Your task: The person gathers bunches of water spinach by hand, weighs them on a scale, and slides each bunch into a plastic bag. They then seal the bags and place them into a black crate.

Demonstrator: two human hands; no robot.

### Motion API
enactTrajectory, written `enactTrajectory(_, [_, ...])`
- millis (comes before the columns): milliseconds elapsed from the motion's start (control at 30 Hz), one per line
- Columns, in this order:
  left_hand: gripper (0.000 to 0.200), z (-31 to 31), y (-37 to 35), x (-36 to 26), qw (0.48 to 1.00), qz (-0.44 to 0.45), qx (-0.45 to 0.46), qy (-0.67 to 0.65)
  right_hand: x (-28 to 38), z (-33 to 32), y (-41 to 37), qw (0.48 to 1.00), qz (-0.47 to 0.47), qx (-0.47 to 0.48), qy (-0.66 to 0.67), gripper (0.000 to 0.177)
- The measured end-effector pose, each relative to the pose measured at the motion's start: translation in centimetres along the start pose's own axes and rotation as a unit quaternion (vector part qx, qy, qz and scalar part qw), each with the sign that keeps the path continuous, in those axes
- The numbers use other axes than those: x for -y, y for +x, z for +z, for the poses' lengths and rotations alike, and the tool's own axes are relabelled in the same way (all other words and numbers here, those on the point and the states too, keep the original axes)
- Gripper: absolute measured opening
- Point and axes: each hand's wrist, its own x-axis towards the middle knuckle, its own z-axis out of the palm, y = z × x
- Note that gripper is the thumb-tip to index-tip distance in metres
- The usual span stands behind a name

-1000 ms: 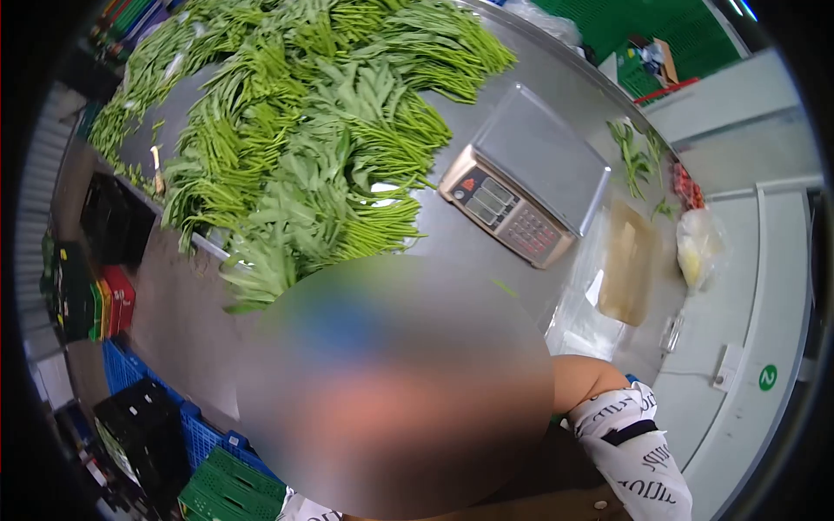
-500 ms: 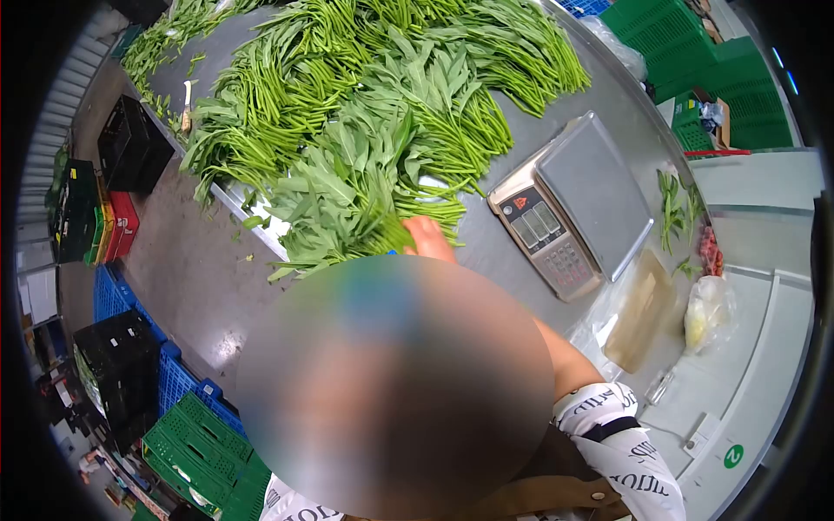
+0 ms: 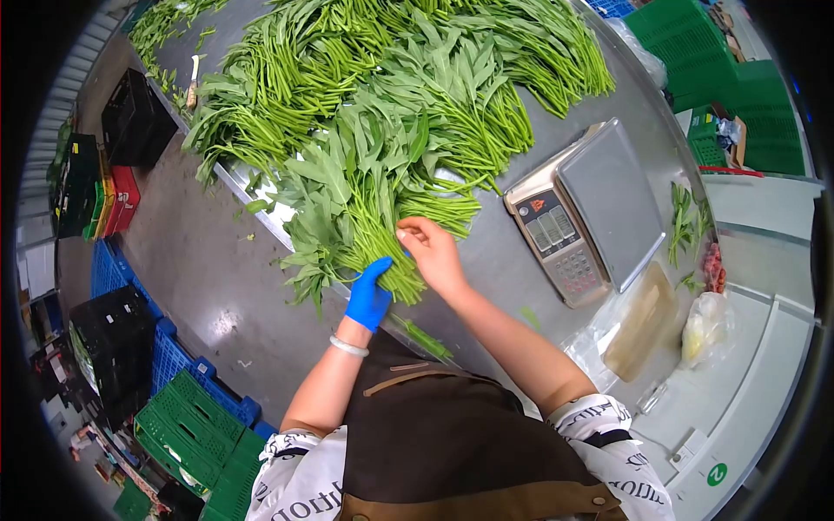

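Note:
My left hand (image 3: 371, 295), in a blue glove, is wrapped round the stems of a bunch of leafy greens (image 3: 373, 234) at the near table edge. The bunch's leaves point up and left, its cut stems down and right. My bare right hand (image 3: 429, 249) is beside the bunch's right side, its fingers curled together at the stems; whether they pinch a stem is too small to tell. More bunches of greens (image 3: 469, 104) lie just beyond. A few loose stems (image 3: 421, 337) rest below the hands.
A weighing scale (image 3: 565, 226) stands right of the greens, with plastic bags (image 3: 638, 321) near it. A knife (image 3: 193, 82) lies at the table's far left. Black crates (image 3: 135, 117), green crates (image 3: 195, 425) and blue pallets (image 3: 178, 360) stand on the floor at left.
A blurred patch that covered the lower middle is gone, and both hands now show. The greens and scale appear slightly shifted to the right. My right hand's fingers remain by the stems.

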Motion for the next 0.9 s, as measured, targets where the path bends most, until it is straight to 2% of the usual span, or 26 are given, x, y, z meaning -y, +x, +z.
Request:
enactTrajectory(133, [0.041,-1.0,0.4,0.5,0.999,0.013,-0.036,0.007,-0.4,0.5,1.2,0.998,0.014,0.043,-0.053,0.019])
enactTrajectory(167, [0.038,-1.0,0.4,0.3,1.0,0.006,-0.026,-0.008,-0.4,0.3,1.2,0.998,0.04,0.042,-0.026,0.017])
enactTrajectory(267, [0.034,-0.7,0.1,-0.1,0.999,-0.01,-0.002,-0.051,-0.8,0.0,0.4,0.998,0.033,-0.019,0.055,0.016])
enactTrajectory(300, [0.034,-0.4,0.1,-0.2,0.998,-0.013,0.002,-0.062,-0.5,-0.2,-0.2,0.993,0.066,-0.024,0.09,0.014])
enactTrajectory(400, [0.036,0.9,-0.2,-0.2,0.997,-0.012,0.028,-0.075,0.4,-0.3,-1.5,0.979,0.042,0.004,0.198,0.012])
enactTrajectory(567, [0.044,1.1,-0.1,-0.3,0.993,-0.029,0.093,-0.072,0.2,-0.1,-2.1,0.972,0.023,0.047,0.23,0.01])
enactTrajectory(667, [0.043,1.6,-0.4,-0.5,0.998,0.005,0.04,-0.049,0.2,-0.1,-2.0,0.96,0.061,0.028,0.271,0.014])
enactTrajectory(767, [0.041,1.2,-0.5,-0.7,0.996,-0.009,0.066,-0.054,0.9,0.4,-1.6,0.968,0.117,0.017,0.221,0.016])
enactTrajectory(900, [0.05,-0.1,0.0,-0.4,0.999,-0.021,0.041,-0.028,1.2,0.6,0.0,0.978,0.142,0.073,0.133,0.015])
